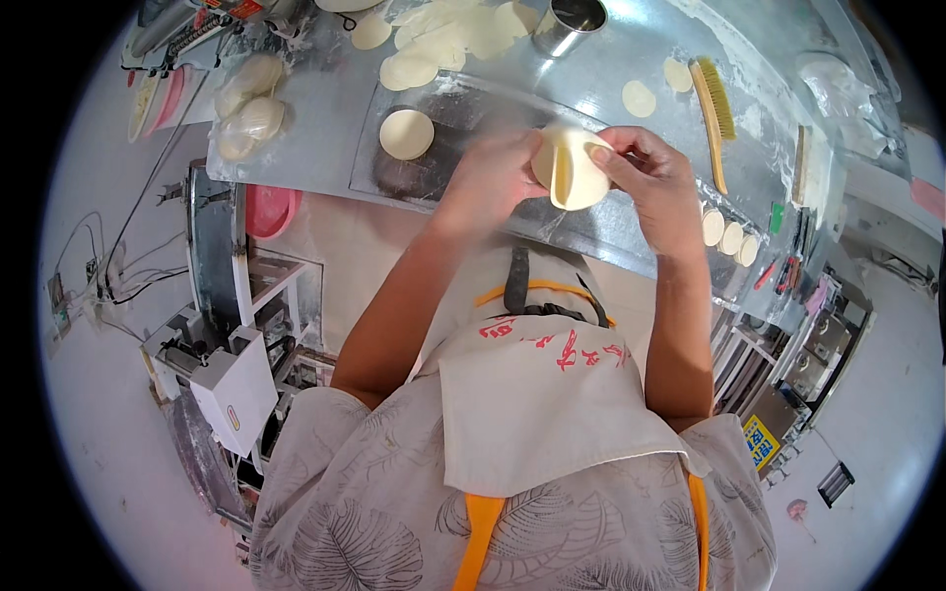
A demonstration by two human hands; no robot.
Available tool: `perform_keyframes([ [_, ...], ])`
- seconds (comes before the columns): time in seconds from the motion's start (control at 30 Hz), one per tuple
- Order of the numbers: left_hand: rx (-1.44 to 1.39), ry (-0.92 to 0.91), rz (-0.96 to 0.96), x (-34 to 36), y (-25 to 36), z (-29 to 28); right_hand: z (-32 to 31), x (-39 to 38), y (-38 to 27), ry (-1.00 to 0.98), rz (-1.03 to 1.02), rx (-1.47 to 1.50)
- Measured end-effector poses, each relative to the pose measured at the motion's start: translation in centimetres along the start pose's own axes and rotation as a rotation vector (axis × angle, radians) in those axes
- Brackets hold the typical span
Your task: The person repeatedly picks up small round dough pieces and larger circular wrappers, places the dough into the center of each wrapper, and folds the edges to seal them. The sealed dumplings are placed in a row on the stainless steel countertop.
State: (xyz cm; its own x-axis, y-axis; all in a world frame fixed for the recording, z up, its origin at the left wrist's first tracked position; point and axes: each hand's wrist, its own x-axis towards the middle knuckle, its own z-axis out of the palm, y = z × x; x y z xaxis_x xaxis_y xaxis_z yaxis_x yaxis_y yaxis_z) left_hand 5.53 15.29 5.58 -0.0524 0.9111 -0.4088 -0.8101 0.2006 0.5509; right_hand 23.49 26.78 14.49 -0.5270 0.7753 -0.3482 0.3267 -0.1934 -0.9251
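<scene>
Between my two hands, above the near edge of the metal table, is a small stack of round, pale dough wrappers (581, 185). One wrapper is lifted and bent away, leaving a curved gap along the stack. My left hand (493, 179), smeared by motion, is closed at the stack's left edge. Fingers and thumb of my right hand (650, 179) pinch its upper right side. Left of my hands, a thick dough round (407, 134) lies on a darker metal sheet (371, 163). Farther back, many thin wrappers (434, 44) lie spread and overlapping.
A metal cup (570, 30) stands at the back. To the right lie a long-handled bristle brush (711, 118), two single wrappers (639, 98) and several small dough rounds (730, 238) in a row. Plastic-wrapped dough (251, 120) sits at the left edge, near a pink basin (271, 209) below.
</scene>
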Motion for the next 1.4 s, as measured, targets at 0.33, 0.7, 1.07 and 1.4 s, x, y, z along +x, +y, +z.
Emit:
perform_keyframes([
  [0.33, 0.414, 0.015, -0.097, -0.9, -4.1, -0.5, 0.1, -0.1, 10.1, 0.049, 0.22, 0.185],
  [0.7, 0.866, 0.323, -0.201, 5.2, -13.3, -0.9, -3.8, 2.2, 20.3, 0.18, 0.147, -0.081],
  [1.07, 1.462, 0.539, 0.192, 10.6, -17.2, -3.9, -4.3, 6.8, 22.6, 0.308, -0.082, -0.294],
  [1.4, 1.284, 0.65, 0.141, 10.6, -18.0, -3.7, -11.5, 5.0, 22.1, 0.331, -0.188, -0.466],
])
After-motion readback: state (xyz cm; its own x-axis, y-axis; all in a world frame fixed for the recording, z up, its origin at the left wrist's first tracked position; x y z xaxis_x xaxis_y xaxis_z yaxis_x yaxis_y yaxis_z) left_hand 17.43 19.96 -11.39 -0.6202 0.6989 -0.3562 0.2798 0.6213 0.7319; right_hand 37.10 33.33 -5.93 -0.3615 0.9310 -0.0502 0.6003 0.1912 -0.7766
